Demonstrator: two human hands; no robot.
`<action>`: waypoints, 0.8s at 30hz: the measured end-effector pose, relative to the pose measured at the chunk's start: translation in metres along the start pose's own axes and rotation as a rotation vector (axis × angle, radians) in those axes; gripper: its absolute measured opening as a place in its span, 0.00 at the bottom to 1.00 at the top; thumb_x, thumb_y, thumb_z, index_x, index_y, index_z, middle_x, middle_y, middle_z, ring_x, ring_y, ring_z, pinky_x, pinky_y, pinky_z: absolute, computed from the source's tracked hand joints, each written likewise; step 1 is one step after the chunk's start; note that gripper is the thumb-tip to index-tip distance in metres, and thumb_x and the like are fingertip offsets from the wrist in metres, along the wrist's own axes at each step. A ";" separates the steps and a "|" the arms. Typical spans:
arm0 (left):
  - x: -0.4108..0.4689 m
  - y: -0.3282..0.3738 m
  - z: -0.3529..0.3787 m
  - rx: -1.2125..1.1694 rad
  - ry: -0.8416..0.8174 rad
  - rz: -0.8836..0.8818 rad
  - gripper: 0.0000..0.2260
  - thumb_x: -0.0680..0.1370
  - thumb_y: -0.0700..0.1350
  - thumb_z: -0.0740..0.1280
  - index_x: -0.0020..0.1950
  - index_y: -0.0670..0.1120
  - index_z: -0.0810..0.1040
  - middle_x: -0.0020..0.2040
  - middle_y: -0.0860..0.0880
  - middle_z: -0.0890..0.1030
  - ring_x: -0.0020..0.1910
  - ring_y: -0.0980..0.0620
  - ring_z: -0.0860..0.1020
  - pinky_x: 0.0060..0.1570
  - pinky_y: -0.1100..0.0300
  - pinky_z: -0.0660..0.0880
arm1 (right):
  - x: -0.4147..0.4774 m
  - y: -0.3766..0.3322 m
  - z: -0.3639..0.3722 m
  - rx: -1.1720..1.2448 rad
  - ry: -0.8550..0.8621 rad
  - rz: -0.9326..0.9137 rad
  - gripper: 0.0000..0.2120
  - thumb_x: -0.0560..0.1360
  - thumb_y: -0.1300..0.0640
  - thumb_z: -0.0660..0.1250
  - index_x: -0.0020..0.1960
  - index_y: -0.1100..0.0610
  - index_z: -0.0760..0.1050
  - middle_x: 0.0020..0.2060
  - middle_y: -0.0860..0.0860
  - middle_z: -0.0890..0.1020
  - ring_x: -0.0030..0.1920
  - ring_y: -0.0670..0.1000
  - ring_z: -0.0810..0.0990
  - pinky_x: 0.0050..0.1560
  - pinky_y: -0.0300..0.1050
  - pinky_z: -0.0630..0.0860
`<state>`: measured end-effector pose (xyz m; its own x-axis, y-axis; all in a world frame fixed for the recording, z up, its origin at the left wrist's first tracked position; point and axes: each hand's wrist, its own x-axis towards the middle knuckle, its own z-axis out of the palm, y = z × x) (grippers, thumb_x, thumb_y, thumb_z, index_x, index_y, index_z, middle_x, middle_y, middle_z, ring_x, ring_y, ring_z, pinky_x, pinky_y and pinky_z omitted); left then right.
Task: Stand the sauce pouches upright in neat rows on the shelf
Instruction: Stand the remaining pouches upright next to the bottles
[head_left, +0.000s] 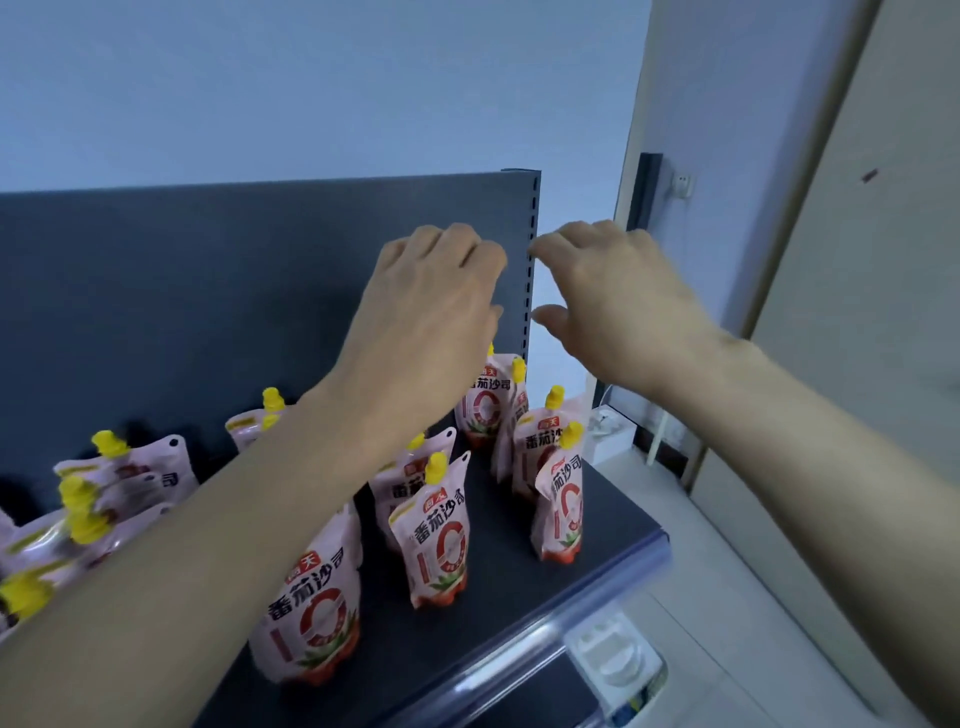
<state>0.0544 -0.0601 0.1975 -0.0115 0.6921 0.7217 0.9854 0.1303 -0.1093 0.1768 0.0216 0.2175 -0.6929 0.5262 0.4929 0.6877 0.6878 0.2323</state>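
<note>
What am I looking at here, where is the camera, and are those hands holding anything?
There is no machine here. A person wears one wide-angle camera on the head, looking forward and down, so you see their own two arms. The left hand and right hand hover side by side above a dark grey metal shelf with a tall back panel. Nothing shows in either grip. On the shelf, pink plastic sauce pouches with yellow screw caps stand upright in rough rows towards the right. At the left, a heap of the same pouches lies tumbled, not yet stood up.
</note>
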 end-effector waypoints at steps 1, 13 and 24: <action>0.004 0.001 0.003 -0.003 0.002 -0.002 0.12 0.74 0.43 0.67 0.55 0.40 0.76 0.53 0.41 0.78 0.53 0.39 0.76 0.54 0.46 0.71 | 0.003 0.005 0.003 0.002 0.008 0.002 0.19 0.77 0.53 0.63 0.67 0.58 0.68 0.62 0.55 0.75 0.62 0.59 0.72 0.60 0.51 0.67; 0.036 0.054 0.036 -0.027 0.048 -0.234 0.14 0.76 0.46 0.65 0.61 0.44 0.74 0.59 0.46 0.76 0.59 0.45 0.73 0.58 0.53 0.67 | 0.033 0.077 0.047 0.208 0.094 -0.203 0.19 0.78 0.53 0.63 0.68 0.57 0.68 0.64 0.54 0.74 0.65 0.57 0.70 0.63 0.51 0.66; -0.005 0.097 0.115 -0.362 -0.540 -0.703 0.16 0.70 0.54 0.73 0.51 0.45 0.78 0.43 0.51 0.80 0.42 0.52 0.77 0.45 0.56 0.76 | 0.047 0.094 0.147 0.475 -0.399 -0.529 0.15 0.74 0.55 0.66 0.58 0.61 0.77 0.53 0.57 0.81 0.54 0.61 0.78 0.54 0.54 0.76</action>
<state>0.1301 0.0308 0.1051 -0.6083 0.7847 0.1190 0.7146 0.4763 0.5123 0.1769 0.1847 0.1398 -0.9869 0.1493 0.0612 0.1447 0.9867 -0.0740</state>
